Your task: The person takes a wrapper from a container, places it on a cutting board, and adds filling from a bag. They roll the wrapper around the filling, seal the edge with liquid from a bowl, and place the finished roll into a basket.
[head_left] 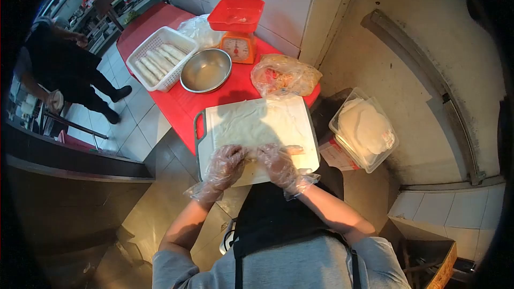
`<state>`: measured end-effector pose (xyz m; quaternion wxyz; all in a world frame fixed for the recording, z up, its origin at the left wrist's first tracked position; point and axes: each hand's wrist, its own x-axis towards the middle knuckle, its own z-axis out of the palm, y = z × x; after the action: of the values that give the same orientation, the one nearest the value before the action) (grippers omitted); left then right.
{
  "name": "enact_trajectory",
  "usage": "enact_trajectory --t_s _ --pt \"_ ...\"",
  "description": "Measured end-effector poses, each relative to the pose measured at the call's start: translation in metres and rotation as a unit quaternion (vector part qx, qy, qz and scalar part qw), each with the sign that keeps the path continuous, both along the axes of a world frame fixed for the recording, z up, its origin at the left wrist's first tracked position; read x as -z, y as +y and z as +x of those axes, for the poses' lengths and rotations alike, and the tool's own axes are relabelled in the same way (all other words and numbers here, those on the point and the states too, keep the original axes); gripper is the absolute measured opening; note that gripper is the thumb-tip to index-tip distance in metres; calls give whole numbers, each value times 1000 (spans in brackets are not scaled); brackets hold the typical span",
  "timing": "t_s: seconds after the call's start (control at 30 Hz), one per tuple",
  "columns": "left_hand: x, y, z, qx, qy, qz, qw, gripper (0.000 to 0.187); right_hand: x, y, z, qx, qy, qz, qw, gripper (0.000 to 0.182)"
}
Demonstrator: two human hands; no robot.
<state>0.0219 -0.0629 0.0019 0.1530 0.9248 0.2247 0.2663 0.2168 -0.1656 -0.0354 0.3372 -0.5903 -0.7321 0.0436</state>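
A thin, whitish wrapper sheet (241, 120) lies spread over the white cutting board (310, 155). Both hands wear clear plastic gloves. At the sheet's near edge, my left hand (226, 163) has its fingers curled and pinched on the wrapper. My right hand (276, 163) is beside it, fingers bent down onto the same edge. A strip of orange-pink filling (294, 150) sticks out just right of my right hand. Whatever lies directly under the fingers is hidden.
On the red table (179, 109) are a white basket (174, 79) of pale rolls, a steel bowl (206, 70), an orange scale (236, 48) and a plastic bag of orange filling (281, 75). A tub of round sheets (367, 126) stands right. Another person (59, 69) stands left.
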Motion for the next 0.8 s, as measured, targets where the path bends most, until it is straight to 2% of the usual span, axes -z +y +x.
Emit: enact_trajectory --t_s 0.03,0.17,0.27,0.37,0.43,0.5,0.53,0.63,0.67,0.77,0.8 --pt "-1 0 -1 -2 2 -1 1000 32 7 -3 9 -11 -9 26 1000 31" --pt "0 0 -1 3 -1 -4 1000 38 -23 -35 66 42 18 -39 998 22" --pt "-2 0 0 -2 15 2 1000 38 -33 -43 88 24 20 -53 998 25" --pt "-11 -16 22 -13 41 16 999 34 -65 -38 71 34 -18 -35 999 24" --pt "0 -22 39 0 40 11 999 29 -29 -31 64 16 -34 -67 997 23" --pt "-1 -18 39 18 31 -10 999 30 -23 -22 61 8 -41 -88 995 23" --pt "6 -13 33 22 29 -18 999 31 -22 -25 65 3 -14 -29 999 21" --pt "7 0 3 21 39 -29 999 34 -31 -27 69 -9 30 15 999 15" --pt "5 6 -6 20 44 -28 998 34 -34 -26 69 -11 54 9 998 10" --pt "0 10 -23 15 35 -19 999 39 -46 -27 68 16 -40 -97 994 9" --pt "1 2 -17 -29 38 37 998 40 -45 -25 63 8 -37 -75 996 14"
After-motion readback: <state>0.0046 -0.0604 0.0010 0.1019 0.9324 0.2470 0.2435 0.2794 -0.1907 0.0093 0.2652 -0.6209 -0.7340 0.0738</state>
